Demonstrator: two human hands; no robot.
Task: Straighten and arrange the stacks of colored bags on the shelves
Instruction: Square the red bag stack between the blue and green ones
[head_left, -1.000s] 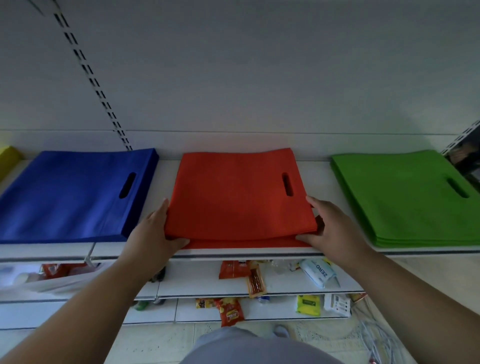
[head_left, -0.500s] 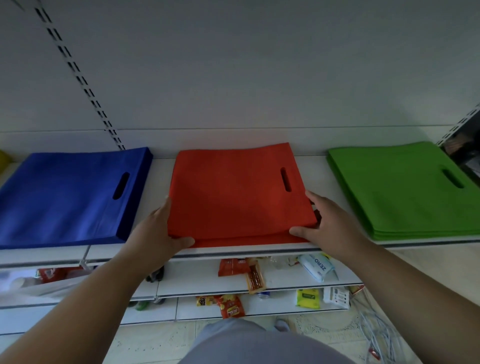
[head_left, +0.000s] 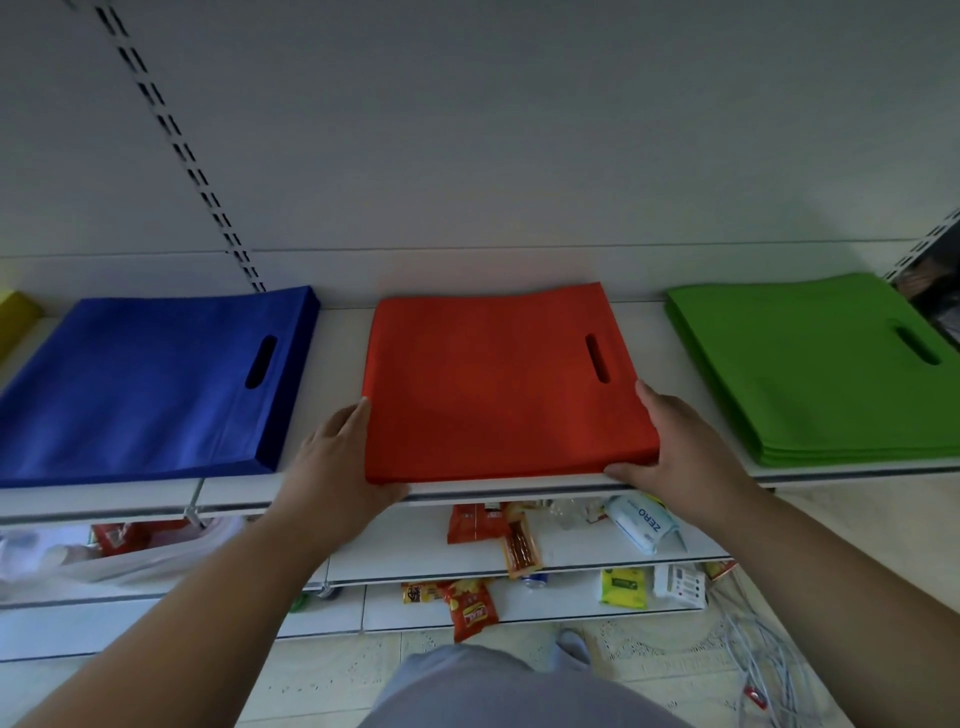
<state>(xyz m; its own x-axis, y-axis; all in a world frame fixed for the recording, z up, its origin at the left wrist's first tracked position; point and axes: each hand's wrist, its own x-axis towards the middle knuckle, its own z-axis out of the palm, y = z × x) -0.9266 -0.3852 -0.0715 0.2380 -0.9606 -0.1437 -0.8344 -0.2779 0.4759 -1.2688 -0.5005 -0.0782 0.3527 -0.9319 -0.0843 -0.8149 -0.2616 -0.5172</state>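
Red stack (head_left: 498, 384) now squared; wipes pack (head_left: 644, 522) below reads "ZERO".

A pale grey back wall (head_left: 519, 130) fills the upper half of the frame, with a slotted rail (head_left: 176, 150) slanting down its left side. White shelves (head_left: 519, 558) run across the lower part, above a light tiled floor (head_left: 322, 675) in dim light.

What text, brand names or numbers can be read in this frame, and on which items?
"ZERO": on the white-and-blue pack lying on the lower shelf.
Red snack packet below: it carries a logo, too blurred to read.
Yellow-green packet and white box: print too small to read.
Blue, red and green bag stacks: no text visible.
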